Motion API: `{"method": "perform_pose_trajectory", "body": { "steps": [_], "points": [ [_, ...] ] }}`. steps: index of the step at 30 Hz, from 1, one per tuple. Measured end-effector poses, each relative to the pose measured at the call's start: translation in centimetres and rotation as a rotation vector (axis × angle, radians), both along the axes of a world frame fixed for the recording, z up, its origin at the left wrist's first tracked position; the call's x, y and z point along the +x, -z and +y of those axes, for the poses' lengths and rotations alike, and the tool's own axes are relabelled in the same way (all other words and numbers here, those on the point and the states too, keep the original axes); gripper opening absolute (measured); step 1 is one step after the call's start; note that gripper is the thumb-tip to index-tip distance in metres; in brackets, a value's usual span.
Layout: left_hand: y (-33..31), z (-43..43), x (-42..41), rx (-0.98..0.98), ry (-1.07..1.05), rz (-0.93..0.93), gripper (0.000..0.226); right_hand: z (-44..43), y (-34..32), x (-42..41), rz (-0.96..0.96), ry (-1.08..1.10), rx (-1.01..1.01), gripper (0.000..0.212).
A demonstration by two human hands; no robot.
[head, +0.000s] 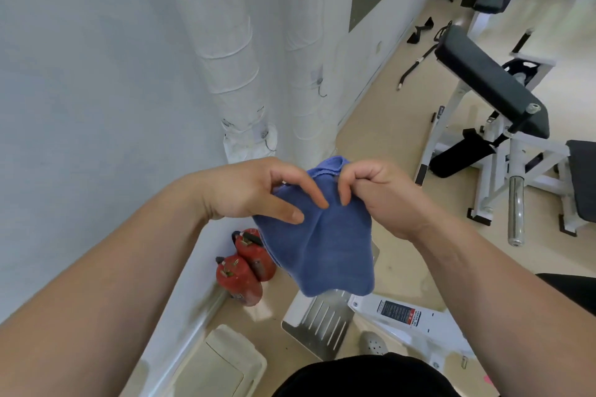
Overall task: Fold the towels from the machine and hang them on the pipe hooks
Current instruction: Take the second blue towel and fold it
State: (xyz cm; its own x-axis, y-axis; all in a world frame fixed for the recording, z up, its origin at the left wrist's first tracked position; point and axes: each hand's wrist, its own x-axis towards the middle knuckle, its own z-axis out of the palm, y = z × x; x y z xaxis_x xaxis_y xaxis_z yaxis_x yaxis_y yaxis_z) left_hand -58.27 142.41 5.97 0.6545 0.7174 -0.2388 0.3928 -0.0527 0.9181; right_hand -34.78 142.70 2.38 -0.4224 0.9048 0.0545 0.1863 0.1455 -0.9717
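Observation:
A folded blue towel (325, 245) hangs in the air in front of me, held at its top. My left hand (254, 193) grips the towel's upper left part, thumb and forefinger lying over its front. My right hand (377, 193) pinches the upper right edge with curled fingers. Two white wrapped pipes (225, 51) run up the wall beyond the towel. A metal hook (321, 87) sticks out from the right pipe, and another hook (269, 138) sits lower on the left pipe. Both hooks are bare.
Two red fire extinguishers (245, 271) stand on the floor by the wall below the towel. A white weight bench with a black pad (490, 87) stands to the right. A metal footplate (325, 322) and a white machine frame (409, 319) lie near my feet.

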Motion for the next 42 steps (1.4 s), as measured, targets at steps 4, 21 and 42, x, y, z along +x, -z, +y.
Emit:
{"method": "perform_pose_trajectory", "body": {
  "steps": [4, 21, 42],
  "points": [
    [-0.8, 2.4, 2.0, 0.006, -0.012, 0.080, 0.042, 2.6, 0.7, 1.8, 0.047, -0.027, -0.033, 0.037],
    [2.0, 9.1, 11.4, -0.041, -0.886, -0.118, 0.051, 16.4, 9.0, 11.1, -0.028, -0.497, -0.229, 0.024],
    [9.8, 2.9, 11.8, -0.011, -1.325, 0.119, 0.063, 20.1, 16.5, 17.8, 0.139, -0.174, -0.729, 0.035]
  ]
}}
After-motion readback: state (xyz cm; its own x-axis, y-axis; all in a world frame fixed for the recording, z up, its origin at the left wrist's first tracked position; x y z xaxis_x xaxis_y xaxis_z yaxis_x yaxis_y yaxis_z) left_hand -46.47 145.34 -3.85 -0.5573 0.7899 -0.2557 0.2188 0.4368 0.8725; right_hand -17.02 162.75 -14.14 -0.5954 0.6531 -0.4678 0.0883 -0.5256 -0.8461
